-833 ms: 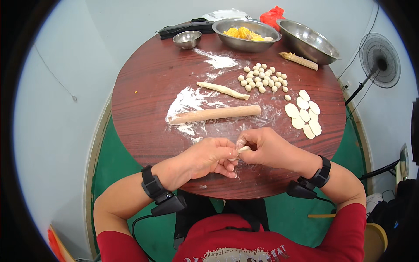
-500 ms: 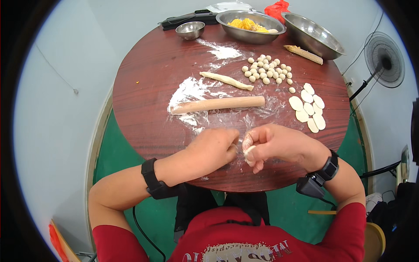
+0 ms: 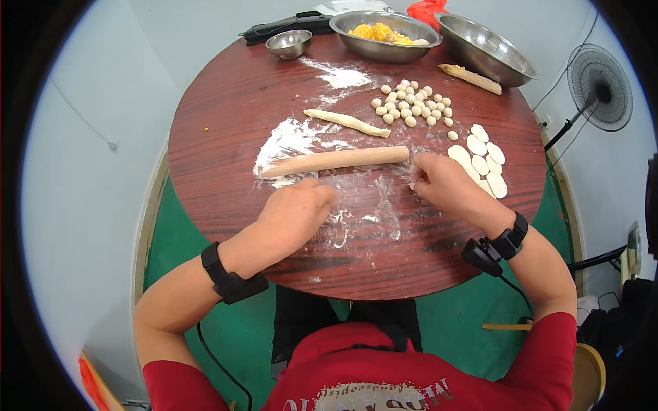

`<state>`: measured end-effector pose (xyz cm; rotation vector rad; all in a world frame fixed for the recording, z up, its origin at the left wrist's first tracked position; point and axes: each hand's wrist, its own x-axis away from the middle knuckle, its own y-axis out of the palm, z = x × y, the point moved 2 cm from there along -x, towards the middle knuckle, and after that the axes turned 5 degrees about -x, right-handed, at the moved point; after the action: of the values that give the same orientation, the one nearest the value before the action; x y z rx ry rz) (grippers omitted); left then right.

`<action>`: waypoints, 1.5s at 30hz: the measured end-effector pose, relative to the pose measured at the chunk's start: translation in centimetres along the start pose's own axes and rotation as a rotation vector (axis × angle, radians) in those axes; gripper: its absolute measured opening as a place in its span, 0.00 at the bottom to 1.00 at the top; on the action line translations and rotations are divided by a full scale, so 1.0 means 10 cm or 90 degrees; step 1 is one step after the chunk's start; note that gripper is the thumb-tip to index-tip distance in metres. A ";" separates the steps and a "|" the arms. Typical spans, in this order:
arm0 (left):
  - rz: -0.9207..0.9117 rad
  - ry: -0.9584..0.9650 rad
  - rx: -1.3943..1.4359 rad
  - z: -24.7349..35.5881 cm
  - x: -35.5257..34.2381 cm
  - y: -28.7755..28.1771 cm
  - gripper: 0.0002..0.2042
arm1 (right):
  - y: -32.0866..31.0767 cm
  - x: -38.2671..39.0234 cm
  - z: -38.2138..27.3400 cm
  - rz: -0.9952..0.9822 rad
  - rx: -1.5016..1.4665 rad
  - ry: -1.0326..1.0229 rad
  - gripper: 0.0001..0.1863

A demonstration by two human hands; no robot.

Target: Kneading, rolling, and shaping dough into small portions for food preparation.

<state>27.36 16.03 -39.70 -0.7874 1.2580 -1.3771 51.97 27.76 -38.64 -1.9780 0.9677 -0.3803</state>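
Observation:
My left hand lies knuckles up on the floured round wooden table, just below the wooden rolling pin, and nothing shows in it. My right hand rests on the table with its fingers curled, the fingertips close to the pin's right end. Just right of this hand lie several flattened dough discs. The hand's back hides whatever is under its fingers. A heap of small dough balls and a thin dough rope lie beyond the pin.
At the far edge stand a small steel bowl, a steel bowl of yellow filling and an empty steel bowl, with a second short stick beside it. A floor fan stands to the right.
Both hands were together at the near edge, pinching a small dough piece. They have since parted and moved forward, the left toward the rolling pin, the right toward the pin's right end and the discs.

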 end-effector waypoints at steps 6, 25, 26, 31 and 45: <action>0.034 0.066 0.074 -0.09 0.00 0.08 0.06 | -0.07 -0.09 0.04 -0.019 0.065 0.058 0.10; 0.135 -0.201 0.486 -0.11 0.57 -0.10 0.18 | 0.90 -0.47 -0.87 -0.083 0.160 -0.282 0.13; 0.151 -0.238 0.601 -0.14 0.60 -0.06 0.19 | 0.88 -0.47 -0.93 -0.080 0.158 -0.291 0.13; 0.181 -0.249 1.171 -0.01 0.48 0.04 0.20 | 0.58 -0.30 -1.45 -0.016 -0.099 -0.288 0.10; 0.265 -0.002 1.552 0.27 0.26 -0.08 0.31 | 1.00 -0.04 -1.94 0.168 -0.003 -0.408 0.35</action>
<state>29.07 12.73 -38.80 1.0979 -0.7330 -1.3948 35.56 13.71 -35.75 -1.7665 0.7834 0.3868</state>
